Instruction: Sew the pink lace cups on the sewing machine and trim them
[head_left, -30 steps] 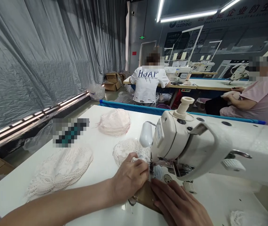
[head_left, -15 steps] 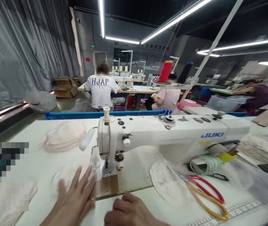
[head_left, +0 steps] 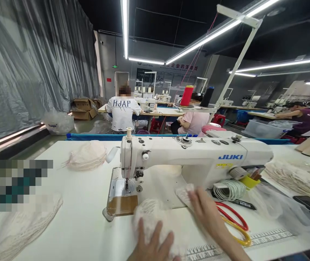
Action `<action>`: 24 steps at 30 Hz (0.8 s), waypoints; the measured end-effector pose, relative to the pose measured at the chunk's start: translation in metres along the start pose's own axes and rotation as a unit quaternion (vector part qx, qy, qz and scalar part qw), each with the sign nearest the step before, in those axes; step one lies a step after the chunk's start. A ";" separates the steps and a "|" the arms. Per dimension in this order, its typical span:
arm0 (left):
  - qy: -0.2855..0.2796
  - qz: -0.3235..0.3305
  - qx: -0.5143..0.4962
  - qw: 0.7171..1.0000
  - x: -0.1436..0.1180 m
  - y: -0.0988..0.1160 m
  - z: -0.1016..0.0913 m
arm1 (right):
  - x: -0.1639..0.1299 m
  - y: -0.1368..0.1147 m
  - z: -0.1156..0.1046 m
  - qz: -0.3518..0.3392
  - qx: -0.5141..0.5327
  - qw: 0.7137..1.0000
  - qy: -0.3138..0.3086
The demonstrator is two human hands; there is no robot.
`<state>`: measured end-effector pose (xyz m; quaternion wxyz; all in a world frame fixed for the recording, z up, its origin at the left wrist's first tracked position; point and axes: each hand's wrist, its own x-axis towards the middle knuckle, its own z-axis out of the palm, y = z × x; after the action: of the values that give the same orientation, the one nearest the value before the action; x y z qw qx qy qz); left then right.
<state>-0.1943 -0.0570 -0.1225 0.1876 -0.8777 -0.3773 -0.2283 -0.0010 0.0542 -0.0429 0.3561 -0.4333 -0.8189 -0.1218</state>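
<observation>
My left hand (head_left: 155, 243) lies with its fingers spread on a white lace fabric piece (head_left: 151, 210), in front of the sewing machine's bed. Farther right, my right hand (head_left: 206, 214) has its fingers closed on the edge of another white lace piece (head_left: 182, 193), below the machine's arm; motion blurs it. The white sewing machine (head_left: 198, 154) stands just beyond both hands. Its needle and presser foot (head_left: 127, 185) are left of my hands, with no fabric visible under the foot. Scissors with red and yellow handles (head_left: 242, 237) lie partly behind my right forearm.
Stacks of lace pieces lie at the back left (head_left: 88, 156) and front left (head_left: 32, 224) of the table. A coil of pale cord (head_left: 229, 190), a yellow holder (head_left: 252, 179) and clear plastic (head_left: 282, 210) sit at right. A ruler strip (head_left: 269, 237) runs along the front. Several people work beyond.
Both hands have moved right, away from the needle area. My left hand is now on a lace piece; my right hand, earlier curled near the front, now grips the piece on the right. The view has shifted.
</observation>
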 end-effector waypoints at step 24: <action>-0.046 -0.487 -0.549 0.677 -0.040 -0.074 -0.105 | 0.009 -0.126 0.018 -0.102 0.330 0.896 -0.281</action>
<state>-0.3019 -0.0852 -0.0460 -0.4838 -0.5240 -0.5664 -0.4130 -0.1135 -0.0064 -0.0359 0.2194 -0.2211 -0.9178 0.2461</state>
